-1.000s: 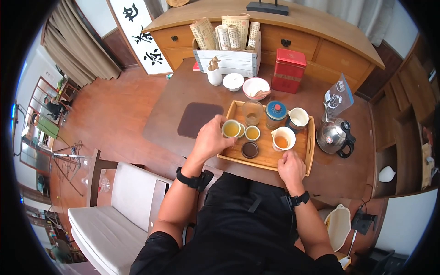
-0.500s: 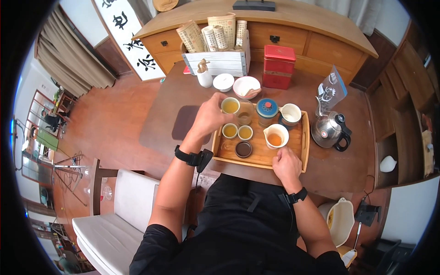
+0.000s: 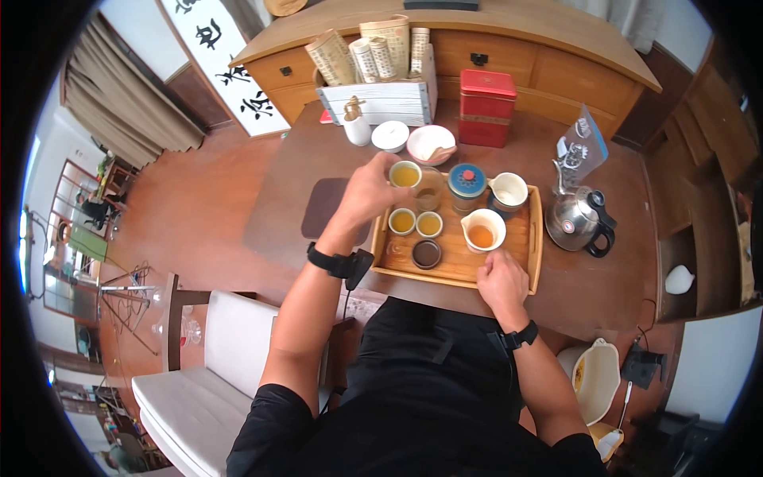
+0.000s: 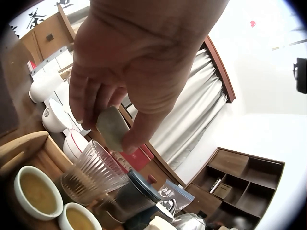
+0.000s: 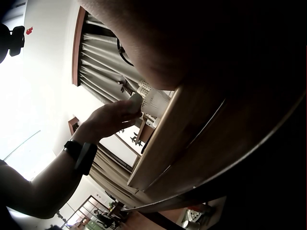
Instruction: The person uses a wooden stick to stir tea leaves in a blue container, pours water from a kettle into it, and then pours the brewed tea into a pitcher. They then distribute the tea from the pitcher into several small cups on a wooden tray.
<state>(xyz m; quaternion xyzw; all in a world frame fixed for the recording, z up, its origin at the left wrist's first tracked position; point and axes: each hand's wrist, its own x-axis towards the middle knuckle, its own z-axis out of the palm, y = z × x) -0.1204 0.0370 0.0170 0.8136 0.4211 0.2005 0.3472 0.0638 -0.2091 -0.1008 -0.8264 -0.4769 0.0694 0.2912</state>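
My left hand [image 3: 372,191] pinches a pale teacup [image 4: 113,128] between thumb and fingers, raised over the tray's left back corner; yellow tea shows in it from above. Below it on the wooden tray [image 3: 457,269] stand two more teacups [image 3: 402,222] of yellow tea, side by side. A small dark round dish [image 3: 427,254] sits in front of them. Right behind the held cup is a ribbed clear glass [image 4: 93,173]. My right hand [image 3: 503,280] rests at the tray's front edge, fingers curled, just in front of a white pitcher [image 3: 484,231] with amber tea.
A blue-lidded jar [image 3: 466,184] and another white pitcher [image 3: 509,191] stand at the tray's back. To the right is a steel kettle [image 3: 576,222]. Behind are a white lidded bowl [image 3: 390,136], a pink-rimmed bowl [image 3: 429,141], a red tin [image 3: 486,110] and a crate of scrolls [image 3: 373,105].
My left hand has lifted its teacup up and away from the two others and now holds it near the back left corner. The right hand stays at the tray's front edge.
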